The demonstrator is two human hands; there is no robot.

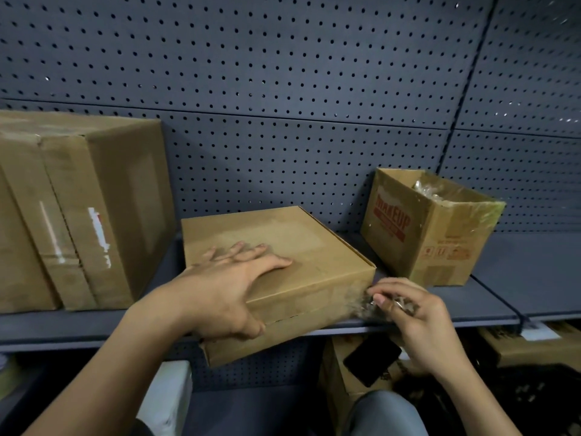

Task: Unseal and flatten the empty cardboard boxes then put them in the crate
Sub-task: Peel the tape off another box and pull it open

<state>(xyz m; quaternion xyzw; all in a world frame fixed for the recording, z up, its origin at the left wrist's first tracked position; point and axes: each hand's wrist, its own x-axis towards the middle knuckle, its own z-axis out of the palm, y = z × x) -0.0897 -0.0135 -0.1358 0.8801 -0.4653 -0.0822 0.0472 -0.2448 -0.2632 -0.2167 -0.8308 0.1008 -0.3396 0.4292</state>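
Item: flat cardboard box, lid closed, lying on the grey shelf at mid-length, turned askew so its near corner overhangs the shelf's front edge, probably to bring the sealed front face within reach. Left grip: fingers spread wide and flat on the lid, thumb down the front face, bracing the box against the pull. Right grip: narrow, pinching a crumpled strip of clear tape that runs to the box's right front corner; the blur there hides how much tape adheres. Stage, judged: unsealing, flattening not yet begun. Neighbours: large taped box toward the shelf's left end, just beside the flat one; open printed box with plastic wrap, toward the right, against the pegboard. Below the shelf: a black phone lying on another carton. Crate: not in view.
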